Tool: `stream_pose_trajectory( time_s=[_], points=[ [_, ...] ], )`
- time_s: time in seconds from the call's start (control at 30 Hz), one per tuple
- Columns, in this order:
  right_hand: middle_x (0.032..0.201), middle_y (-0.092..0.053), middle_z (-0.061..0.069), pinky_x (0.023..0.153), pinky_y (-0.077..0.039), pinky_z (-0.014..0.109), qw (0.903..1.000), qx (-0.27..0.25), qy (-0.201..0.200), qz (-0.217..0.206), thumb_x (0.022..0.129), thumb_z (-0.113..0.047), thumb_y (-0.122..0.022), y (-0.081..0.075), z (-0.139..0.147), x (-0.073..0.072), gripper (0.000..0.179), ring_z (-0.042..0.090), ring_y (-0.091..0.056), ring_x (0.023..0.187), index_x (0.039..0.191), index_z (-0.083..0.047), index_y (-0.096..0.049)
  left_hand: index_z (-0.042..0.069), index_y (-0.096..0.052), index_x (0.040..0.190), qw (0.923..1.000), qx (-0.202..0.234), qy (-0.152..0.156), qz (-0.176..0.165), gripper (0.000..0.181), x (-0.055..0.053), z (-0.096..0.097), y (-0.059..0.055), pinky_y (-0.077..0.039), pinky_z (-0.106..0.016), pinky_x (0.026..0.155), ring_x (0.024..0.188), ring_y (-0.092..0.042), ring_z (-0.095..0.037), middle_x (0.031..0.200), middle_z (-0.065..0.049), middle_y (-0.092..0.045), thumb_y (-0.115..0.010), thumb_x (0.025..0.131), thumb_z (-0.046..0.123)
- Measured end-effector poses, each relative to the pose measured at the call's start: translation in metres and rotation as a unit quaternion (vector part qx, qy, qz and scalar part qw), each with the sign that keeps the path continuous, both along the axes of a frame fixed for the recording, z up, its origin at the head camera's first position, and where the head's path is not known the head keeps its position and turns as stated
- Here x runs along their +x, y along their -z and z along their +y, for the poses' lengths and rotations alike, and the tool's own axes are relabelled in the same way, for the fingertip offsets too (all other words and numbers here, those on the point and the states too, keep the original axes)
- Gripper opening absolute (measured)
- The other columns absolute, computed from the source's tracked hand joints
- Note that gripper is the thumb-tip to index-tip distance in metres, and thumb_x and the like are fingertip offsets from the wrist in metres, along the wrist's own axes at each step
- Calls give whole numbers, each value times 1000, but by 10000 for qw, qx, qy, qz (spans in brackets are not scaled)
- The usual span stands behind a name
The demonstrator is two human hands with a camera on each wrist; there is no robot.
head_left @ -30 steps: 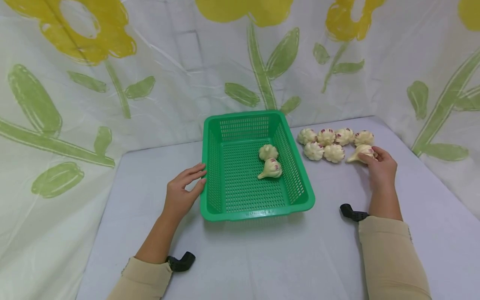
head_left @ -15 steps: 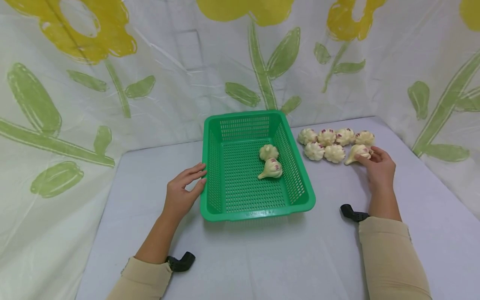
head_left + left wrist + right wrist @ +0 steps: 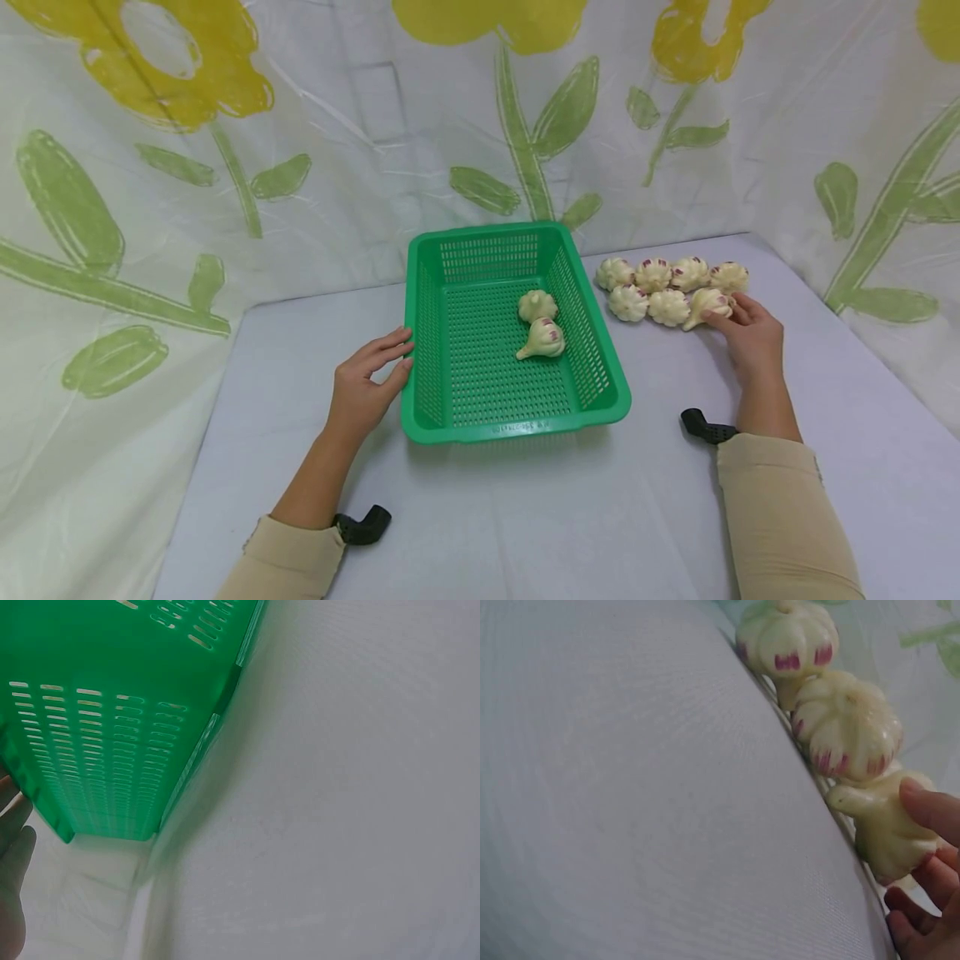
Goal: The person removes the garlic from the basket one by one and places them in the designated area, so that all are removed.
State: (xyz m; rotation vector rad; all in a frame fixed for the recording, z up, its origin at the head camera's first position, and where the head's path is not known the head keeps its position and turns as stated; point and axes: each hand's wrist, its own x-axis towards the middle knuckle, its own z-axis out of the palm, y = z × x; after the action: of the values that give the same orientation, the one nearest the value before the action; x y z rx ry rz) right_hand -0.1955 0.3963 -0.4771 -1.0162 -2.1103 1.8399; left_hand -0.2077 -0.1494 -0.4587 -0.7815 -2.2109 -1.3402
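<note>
My right hand [image 3: 757, 337] pinches a garlic bulb [image 3: 708, 307] between thumb and fingers, its stem pointing toward the near left. In the right wrist view this garlic bulb [image 3: 896, 817] lies right against a neighbouring bulb [image 3: 847, 727] in the front row. My left hand [image 3: 363, 379] touches the left rim of a green perforated plastic basket [image 3: 513, 429], fingers nearly straight. Two more garlic bulbs lie inside the basket, one roundish bulb [image 3: 537, 306] behind one on its side [image 3: 543, 337]. From the left wrist view, the basket's slotted wall [image 3: 97, 742] shows beside the fingers [image 3: 16, 825].
Several garlic bulbs stand in two rows right of the basket, with a back row bulb [image 3: 652, 273] and a front row bulb [image 3: 627, 302] among them. A white cloth [image 3: 525, 517] covers the table. Behind hangs a flower-patterned curtain [image 3: 315, 100].
My right hand has slid the garlic bulb left, up to the end of the front row. The left hand and the basket have stayed in place.
</note>
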Motion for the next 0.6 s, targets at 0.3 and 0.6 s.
stream_pose_trajectory(
  time_s=[0.3,0.6],
  points=[
    [158,-34,-3,114,-36,24,9996,139,-231,58,76,-43,-82,5,3,0,93,2,-42,136,154,-31,-33,2,-74,112,10000,-18,-24,7,26,-1,-1,2,-46,-16,102,123,-61,-23,125,-8,-69,-73,86,0],
    [158,-35,-3,112,-37,21,9996,161,-225,57,77,-43,-82,5,2,1,93,1,-43,134,154,-31,-32,3,-74,113,10000,-53,-58,-40,26,0,-1,0,-46,-15,103,123,-61,-22,126,-7,-68,-72,86,0]
  ],
)
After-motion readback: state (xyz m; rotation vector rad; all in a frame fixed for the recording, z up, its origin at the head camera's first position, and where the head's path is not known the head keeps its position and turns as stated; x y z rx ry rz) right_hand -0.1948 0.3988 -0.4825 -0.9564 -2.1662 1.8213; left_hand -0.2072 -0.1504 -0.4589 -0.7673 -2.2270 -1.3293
